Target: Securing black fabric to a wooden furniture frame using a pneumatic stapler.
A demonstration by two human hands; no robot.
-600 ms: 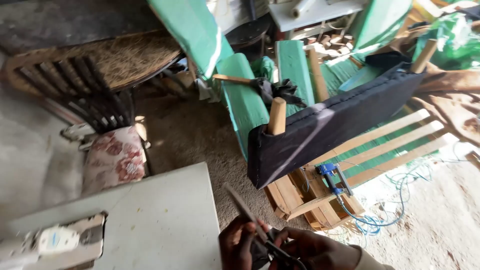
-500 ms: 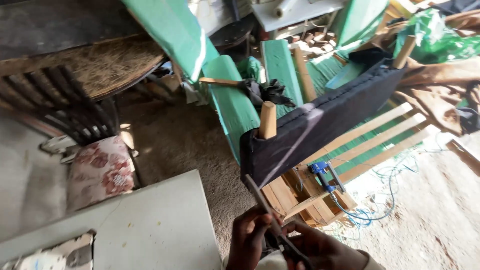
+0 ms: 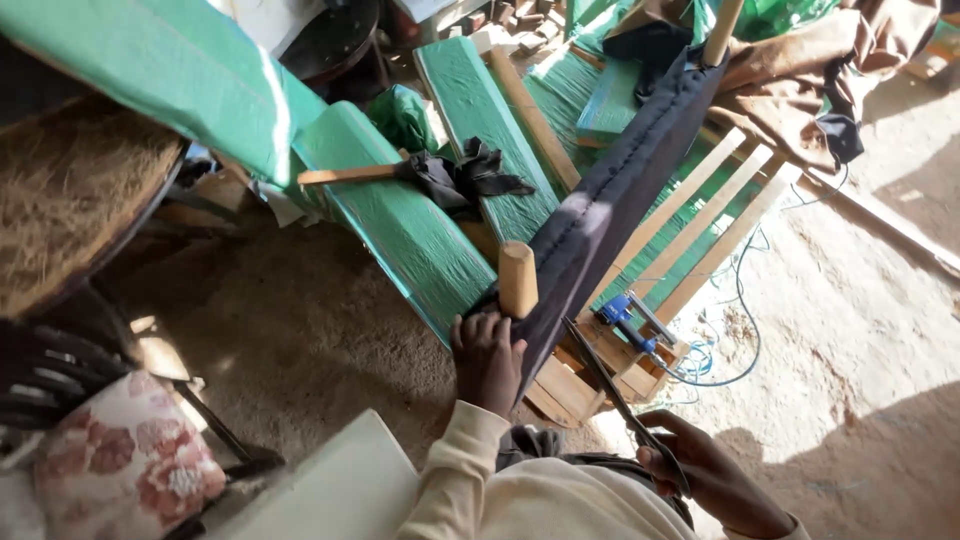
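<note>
My left hand (image 3: 487, 355) grips the near end of a long dark upholstered chair part (image 3: 610, 205), just below a round wooden leg stub (image 3: 517, 278). Another wooden stub (image 3: 722, 30) sticks up at its far end. My right hand (image 3: 705, 470) holds a long pair of dark scissors (image 3: 612, 385) whose blades point up toward the dark fabric's lower edge. The padded part rests tilted across a slatted wooden frame (image 3: 715, 215).
Green wrapped cushions (image 3: 400, 215) lie left of the frame, with a hammer (image 3: 355, 175) and black cloth (image 3: 470, 175) on them. A blue tool (image 3: 625, 315) and blue cable (image 3: 735, 330) sit below the frame. A floral cushion (image 3: 125, 465) and white board (image 3: 335, 495) are near left. Sandy floor lies to the right.
My left hand left the scissors and reached up to grip the dark padded part by its leg stub. The scissors stayed in my right hand. The view swung closer to the frame.
</note>
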